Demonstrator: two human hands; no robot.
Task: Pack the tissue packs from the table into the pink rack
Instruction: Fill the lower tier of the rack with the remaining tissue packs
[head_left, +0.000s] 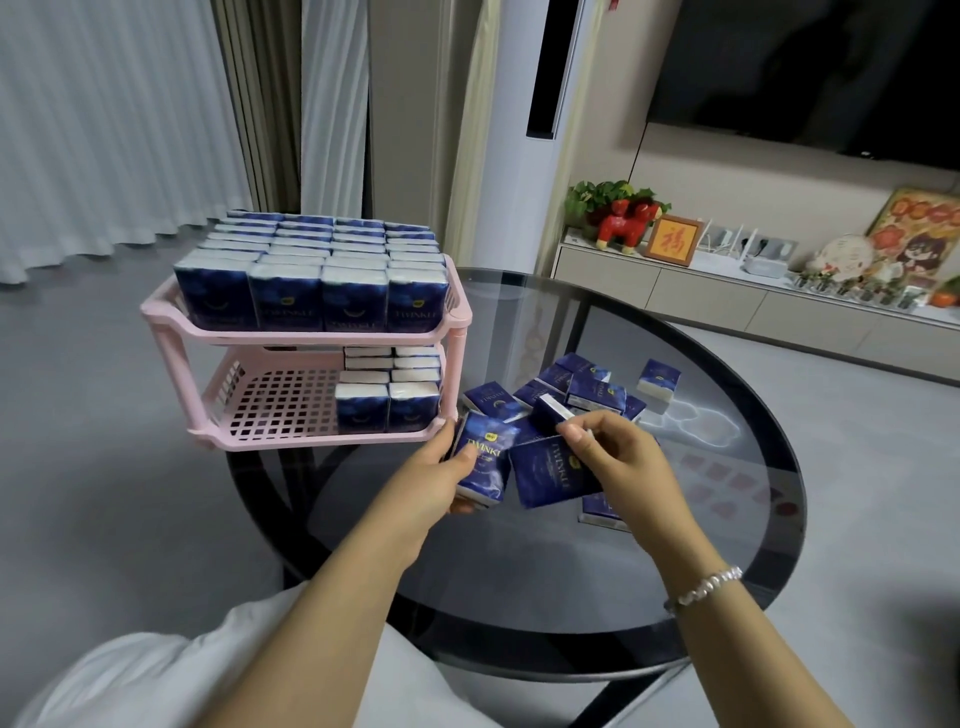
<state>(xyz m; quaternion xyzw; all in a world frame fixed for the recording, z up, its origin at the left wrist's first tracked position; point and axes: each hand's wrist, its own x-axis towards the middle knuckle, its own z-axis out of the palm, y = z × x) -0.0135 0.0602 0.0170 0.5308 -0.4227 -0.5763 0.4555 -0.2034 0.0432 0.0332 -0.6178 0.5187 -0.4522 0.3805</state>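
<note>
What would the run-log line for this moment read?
stage: packing | left hand: holds tissue pack | right hand: holds second pack | pink rack: top full, bottom part-filled | table: loose packs remain

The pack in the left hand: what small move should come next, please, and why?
Probably carry that pack left into the lower shelf of the pink rack and stand it beside the packs already there. The left hand grips it right next to that shelf, whose left part is bare, while the top shelf looks full.
</note>
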